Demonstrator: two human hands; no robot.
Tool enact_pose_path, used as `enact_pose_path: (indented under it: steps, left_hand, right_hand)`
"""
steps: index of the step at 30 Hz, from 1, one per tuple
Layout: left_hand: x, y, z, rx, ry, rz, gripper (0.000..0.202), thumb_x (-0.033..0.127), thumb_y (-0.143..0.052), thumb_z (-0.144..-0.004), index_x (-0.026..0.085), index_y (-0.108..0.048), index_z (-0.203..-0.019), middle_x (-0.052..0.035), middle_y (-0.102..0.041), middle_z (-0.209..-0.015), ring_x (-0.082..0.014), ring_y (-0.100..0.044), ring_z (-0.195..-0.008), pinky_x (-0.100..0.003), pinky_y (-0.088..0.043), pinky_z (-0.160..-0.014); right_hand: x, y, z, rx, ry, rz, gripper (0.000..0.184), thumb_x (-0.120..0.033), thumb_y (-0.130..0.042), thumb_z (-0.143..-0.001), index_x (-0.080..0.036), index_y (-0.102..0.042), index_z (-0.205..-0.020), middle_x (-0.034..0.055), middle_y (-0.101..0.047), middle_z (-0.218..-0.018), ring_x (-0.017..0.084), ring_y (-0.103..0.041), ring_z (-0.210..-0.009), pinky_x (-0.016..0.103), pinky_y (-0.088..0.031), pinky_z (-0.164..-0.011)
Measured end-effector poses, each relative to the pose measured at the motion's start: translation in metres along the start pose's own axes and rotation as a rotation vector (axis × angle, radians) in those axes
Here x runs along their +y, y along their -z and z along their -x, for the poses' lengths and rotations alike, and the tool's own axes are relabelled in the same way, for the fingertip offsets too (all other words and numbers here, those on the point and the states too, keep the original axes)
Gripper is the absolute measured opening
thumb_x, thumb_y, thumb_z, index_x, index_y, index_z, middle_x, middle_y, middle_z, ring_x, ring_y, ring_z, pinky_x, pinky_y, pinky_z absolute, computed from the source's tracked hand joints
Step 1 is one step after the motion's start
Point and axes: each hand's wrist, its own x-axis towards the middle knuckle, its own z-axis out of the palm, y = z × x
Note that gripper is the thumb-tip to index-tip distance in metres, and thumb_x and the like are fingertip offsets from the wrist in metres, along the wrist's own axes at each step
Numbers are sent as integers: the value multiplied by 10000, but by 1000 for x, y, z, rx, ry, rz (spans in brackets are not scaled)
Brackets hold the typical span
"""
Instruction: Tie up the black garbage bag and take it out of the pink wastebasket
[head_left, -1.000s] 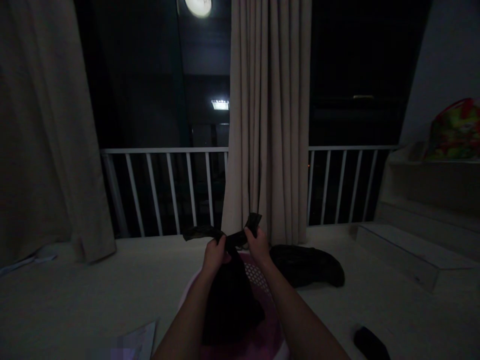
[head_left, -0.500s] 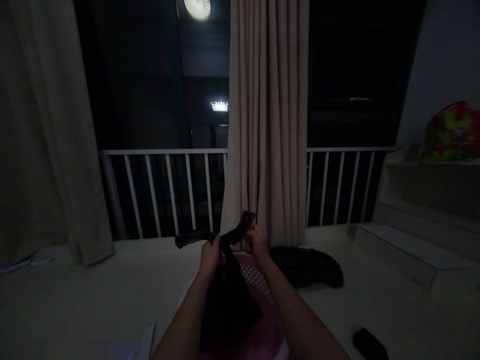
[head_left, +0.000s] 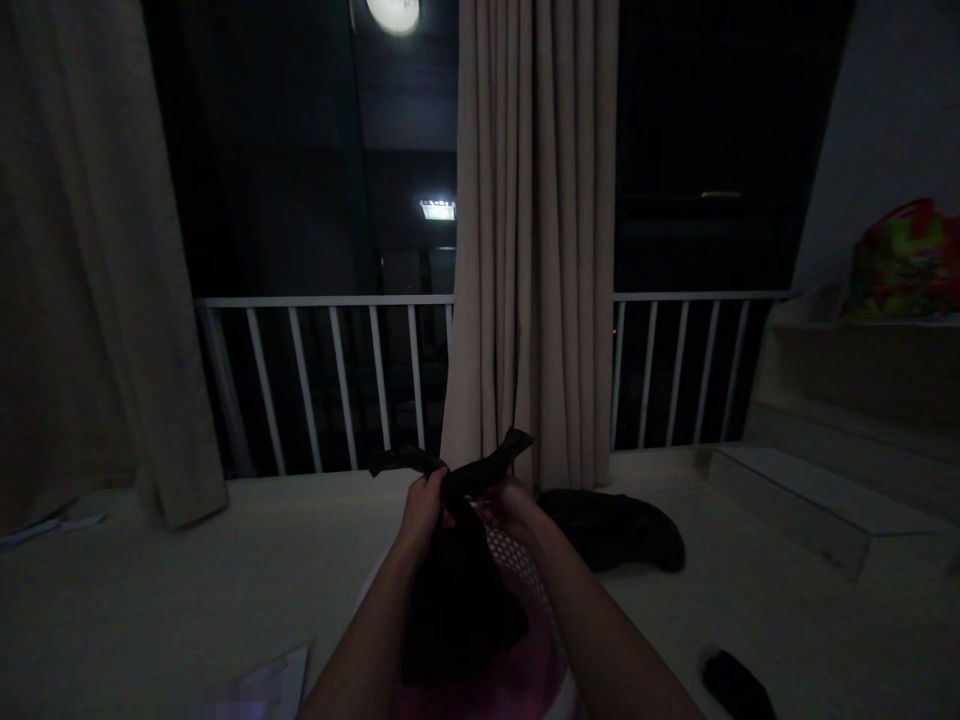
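Head view: dark heap (head_left: 611, 530) right of black cloth (head_left: 457, 600), curtain (head_left: 532, 250) behind.

**Soft cloth, holed plastic, shiny glass**

We see the garment (head_left: 457, 600) as thin black cloth, matt and limp, creased where it bunches. The basket (head_left: 517, 560) looks like pink plastic, smooth, its wall pierced with small holes. The curtain (head_left: 532, 250) is heavy beige cloth, matt, in even folds. We take the railing (head_left: 330, 300) for painted metal, smooth and white. The glass (head_left: 300, 180) is glossy and mirrors a lamp (head_left: 394, 12). The heap (head_left: 611, 530) is dark matt cloth. The paper (head_left: 274, 680) looks flat and dull.
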Motion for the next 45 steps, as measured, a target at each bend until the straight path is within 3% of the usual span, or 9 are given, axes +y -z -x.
enact_pose_path:
  steps: [3, 6, 15, 24, 28, 33, 39, 45]
  left_hand:
    - [0, 0, -1, 5, -2, -38, 302, 471, -526, -652, 178, -473, -598, 56, -433, -379, -92, -403, -293, -202, -307, -297]
    - [-1, 0, -3, 3, -7, -55, 307, 476, -524, -649, 177, -475, -602, 57, -434, -373, -94, -404, -289, -204, -312, -295]
    - [-9, 0, -7, -21, -33, -128, 331, 486, -540, -648, 156, -515, -640, 49, -460, -412, -106, -441, -320, -212, -339, -312]
    - [-15, 1, -11, -63, -66, -178, 346, 487, -566, -635, 142, -540, -620, 29, -485, -418, -96, -437, -340, -197, -315, -331]
    - [-17, 2, -12, -85, -84, -182, 332, 470, -567, -633, 139, -550, -628, 19, -515, -445, -106, -472, -371, -200, -332, -358]
    - [-18, 3, -15, -52, -112, -236, 304, 437, -569, -645, 133, -568, -657, 11, -539, -479, -121, -502, -392, -211, -355, -371]
    - [-17, 2, -15, -34, -85, -263, 289, 430, -524, -688, 144, -549, -659, 21, -510, -427, -120, -474, -331, -212, -344, -336]
    - [-17, 5, -15, 14, -133, -298, 313, 447, -516, -679, 138, -565, -653, -10, -550, -503, -142, -529, -411, -231, -401, -377]
  right_hand:
    - [1, 0, 3, -115, -148, 45, 311, -269, -320, -843, -117, -541, -687, 3, -517, -486, 59, -427, -344, 167, -276, -366]
    - [-2, -1, 7, -159, -177, 89, 325, -275, -306, -863, -109, -560, -747, 17, -562, -520, 63, -456, -348, 160, -276, -350]
    - [-8, -4, 15, -145, -104, 61, 267, -210, -312, -862, -111, -550, -797, 22, -588, -529, 71, -487, -351, 165, -326, -363]
    - [-2, 2, 8, -237, -62, 32, 319, -388, -372, -857, -139, -561, -922, 12, -609, -569, 86, -518, -391, 174, -331, -382]
    - [1, 1, 4, -199, -31, 46, 263, -378, -525, -769, -164, -569, -916, -6, -609, -607, 97, -541, -452, 188, -359, -417]
    - [1, -2, 4, -140, 48, -32, 304, -294, -707, -600, -155, -576, -837, -12, -615, -685, 97, -575, -591, 217, -445, -568]
    - [-2, -1, 8, -111, 5, 119, 451, -163, -591, -627, -194, -478, -1063, -41, -573, -563, 106, -535, -449, 206, -396, -450]
    - [4, -1, 2, 18, 81, 301, 402, -67, -511, -596, -180, -489, -982, -85, -500, -523, 56, -412, -369, 170, -307, -390]
